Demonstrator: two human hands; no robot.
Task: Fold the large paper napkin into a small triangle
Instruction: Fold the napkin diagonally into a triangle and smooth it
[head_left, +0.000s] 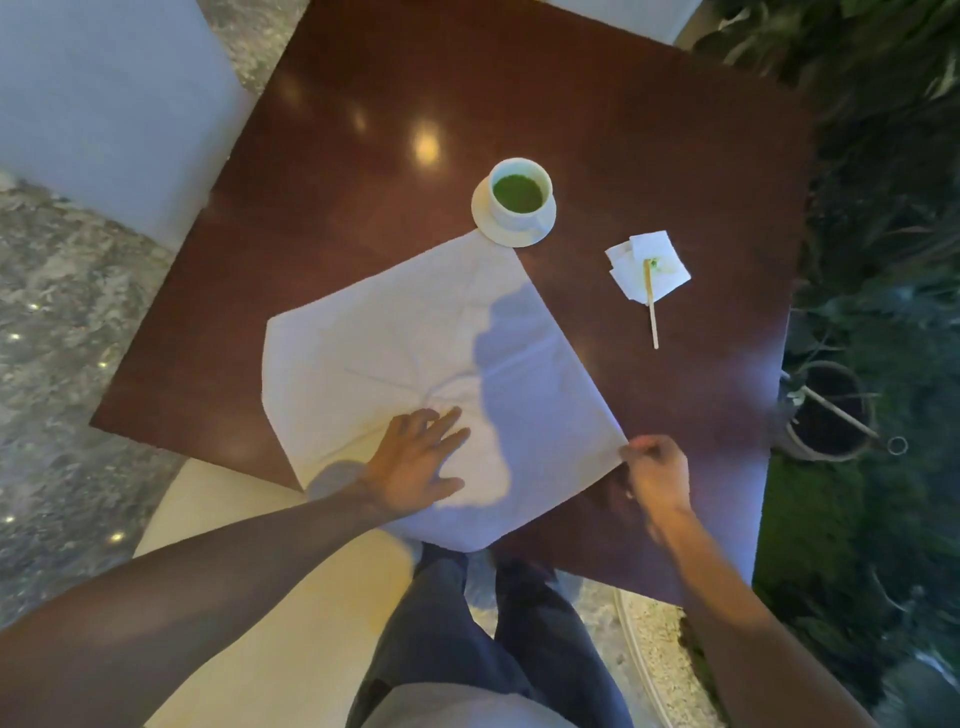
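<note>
A large white paper napkin (395, 343) lies spread flat on the dark wooden table (649, 145), with creases radiating from its middle and its left corner folded in. My left hand (418, 460) rests flat on the napkin's near part, fingers spread and straight. My right hand (657, 475) pinches the napkin's right corner at the table surface. The napkin's near corner hangs over the table's front edge, above my legs.
A white cup of green drink on a saucer (514, 202) touches the napkin's far corner. To the right lie small folded napkins (649, 265) with a wooden stirrer (651, 306). Pale chairs stand at the left and near side; plants and a pot (826, 410) border the right.
</note>
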